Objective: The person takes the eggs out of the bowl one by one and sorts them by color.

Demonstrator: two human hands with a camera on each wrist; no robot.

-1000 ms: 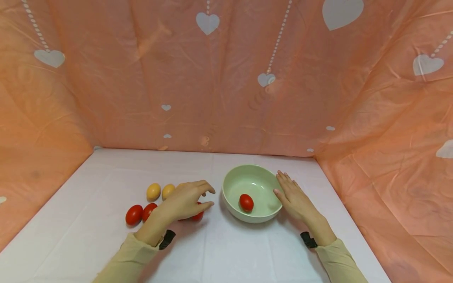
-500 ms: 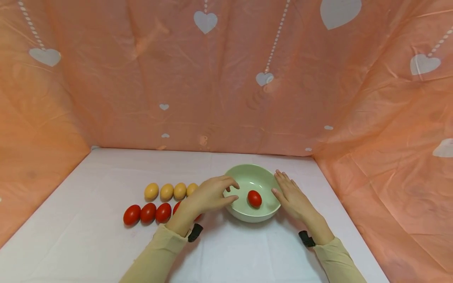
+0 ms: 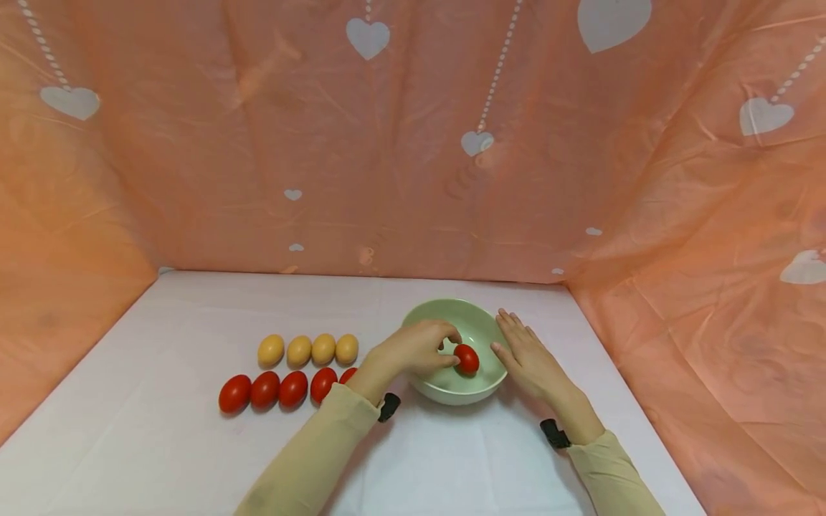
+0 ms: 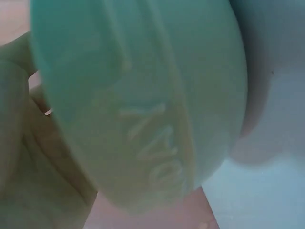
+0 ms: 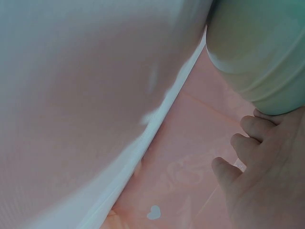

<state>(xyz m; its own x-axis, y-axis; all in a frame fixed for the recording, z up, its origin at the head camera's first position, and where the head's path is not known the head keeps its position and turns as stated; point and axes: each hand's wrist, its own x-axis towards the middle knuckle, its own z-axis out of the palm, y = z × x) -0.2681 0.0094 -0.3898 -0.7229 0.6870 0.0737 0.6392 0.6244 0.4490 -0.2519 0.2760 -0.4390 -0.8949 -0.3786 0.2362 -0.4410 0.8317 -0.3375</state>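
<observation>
A light green bowl [image 3: 435,390] stands on the white-covered table, with one glossy red egg [image 3: 467,360] inside it. My left hand [image 3: 416,349] reaches over the bowl's left rim, thumb and fingers bent and spread apart, the tips right at the egg's left side. In the left wrist view the bowl's outer wall [image 4: 143,95] with raised marks fills much of the picture, the hand at its left. My right hand [image 3: 525,358] lies with straight fingers along the bowl's right rim; the right wrist view shows its fingers [image 5: 257,129] at the bowl's wall.
Left of the bowl, a row of yellow eggs [image 3: 299,352] lies behind a row of several red eggs [image 3: 265,390]; my left forearm partly covers the rightmost red one. Orange cloth [image 3: 387,179] with white hearts encloses the table's back and sides.
My left hand has moved right from above the egg rows to inside the bowl. The red egg in the bowl has rolled slightly right. My right hand has stayed at the rim.
</observation>
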